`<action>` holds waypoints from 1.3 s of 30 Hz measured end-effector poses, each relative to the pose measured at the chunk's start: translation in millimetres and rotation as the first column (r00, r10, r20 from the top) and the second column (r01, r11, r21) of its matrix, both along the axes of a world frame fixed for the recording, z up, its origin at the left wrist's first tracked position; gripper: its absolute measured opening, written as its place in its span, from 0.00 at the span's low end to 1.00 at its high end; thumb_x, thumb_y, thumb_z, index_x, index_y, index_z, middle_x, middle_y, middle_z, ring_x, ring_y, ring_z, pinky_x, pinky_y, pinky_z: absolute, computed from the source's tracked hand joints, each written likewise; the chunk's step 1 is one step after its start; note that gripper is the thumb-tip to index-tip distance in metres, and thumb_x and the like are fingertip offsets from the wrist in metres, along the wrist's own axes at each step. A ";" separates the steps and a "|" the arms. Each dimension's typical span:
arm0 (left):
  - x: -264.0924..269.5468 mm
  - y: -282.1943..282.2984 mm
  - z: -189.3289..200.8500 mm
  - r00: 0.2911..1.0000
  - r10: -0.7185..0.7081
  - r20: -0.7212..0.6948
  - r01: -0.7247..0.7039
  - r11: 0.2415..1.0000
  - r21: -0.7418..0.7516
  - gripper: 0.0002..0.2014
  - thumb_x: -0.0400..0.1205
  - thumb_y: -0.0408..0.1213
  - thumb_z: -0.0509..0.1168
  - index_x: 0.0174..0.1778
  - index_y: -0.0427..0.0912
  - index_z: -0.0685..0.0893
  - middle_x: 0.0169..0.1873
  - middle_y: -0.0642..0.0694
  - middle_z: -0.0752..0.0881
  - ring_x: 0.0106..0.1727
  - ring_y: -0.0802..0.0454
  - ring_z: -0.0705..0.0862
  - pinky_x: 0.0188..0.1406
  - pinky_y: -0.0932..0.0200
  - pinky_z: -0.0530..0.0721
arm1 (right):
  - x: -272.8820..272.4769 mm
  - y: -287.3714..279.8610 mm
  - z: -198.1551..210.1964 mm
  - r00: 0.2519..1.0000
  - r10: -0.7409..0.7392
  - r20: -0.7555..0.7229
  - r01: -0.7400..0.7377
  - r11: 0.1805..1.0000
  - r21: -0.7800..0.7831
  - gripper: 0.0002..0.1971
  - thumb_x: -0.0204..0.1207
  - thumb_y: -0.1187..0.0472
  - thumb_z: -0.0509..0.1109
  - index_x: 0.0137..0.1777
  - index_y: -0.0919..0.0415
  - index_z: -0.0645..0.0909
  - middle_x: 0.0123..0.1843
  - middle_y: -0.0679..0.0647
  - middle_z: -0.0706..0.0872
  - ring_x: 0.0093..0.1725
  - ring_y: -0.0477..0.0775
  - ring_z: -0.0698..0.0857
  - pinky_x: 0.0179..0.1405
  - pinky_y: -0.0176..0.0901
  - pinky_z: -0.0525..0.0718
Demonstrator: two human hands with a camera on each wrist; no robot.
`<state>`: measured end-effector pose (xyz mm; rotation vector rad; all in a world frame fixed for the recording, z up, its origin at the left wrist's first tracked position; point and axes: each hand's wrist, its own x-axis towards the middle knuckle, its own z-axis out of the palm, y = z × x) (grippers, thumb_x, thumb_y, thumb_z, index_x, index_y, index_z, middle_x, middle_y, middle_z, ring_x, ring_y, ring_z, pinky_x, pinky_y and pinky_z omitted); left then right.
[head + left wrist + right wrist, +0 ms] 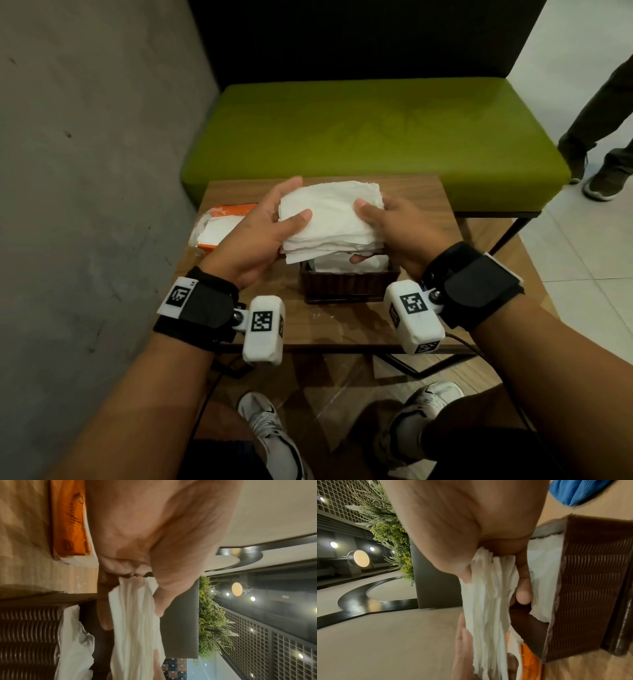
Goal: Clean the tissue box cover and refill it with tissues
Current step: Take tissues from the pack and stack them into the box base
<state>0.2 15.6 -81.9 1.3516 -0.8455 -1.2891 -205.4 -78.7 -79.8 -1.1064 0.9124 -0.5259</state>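
Both hands hold a thick stack of white tissues [330, 219] just above the dark brown ribbed tissue box cover [349, 284]. My left hand [270, 226] grips the stack's left end, thumb on top and fingers underneath. My right hand [390, 226] grips the right end the same way. The left wrist view shows the stack [135, 622] pinched between thumb and fingers beside the cover [29, 635]. In the right wrist view the stack [488, 601] hangs next to the cover [583, 588]. White tissues [349, 265] lie inside the cover.
An orange tissue pack [219, 226], opened with white tissue showing, lies at the left of the small wooden table [342, 325]. A green bench [370, 137] stands behind it, a grey wall to the left. Another person's legs [603, 137] are at the far right. A blue cloth [580, 490] lies nearby.
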 end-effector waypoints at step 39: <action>-5.9 -20.3 -21.7 0.782 -0.016 0.623 -0.046 0.995 0.084 0.14 0.75 0.32 0.85 0.55 0.48 0.95 0.34 0.49 0.74 0.29 0.54 0.71 0.28 0.63 0.71 | -18.7 -27.1 -7.8 0.711 -0.212 -0.670 -0.145 0.889 -0.435 0.15 0.71 0.61 0.85 0.48 0.56 0.81 0.48 0.53 0.86 0.48 0.55 0.84 0.33 0.42 0.73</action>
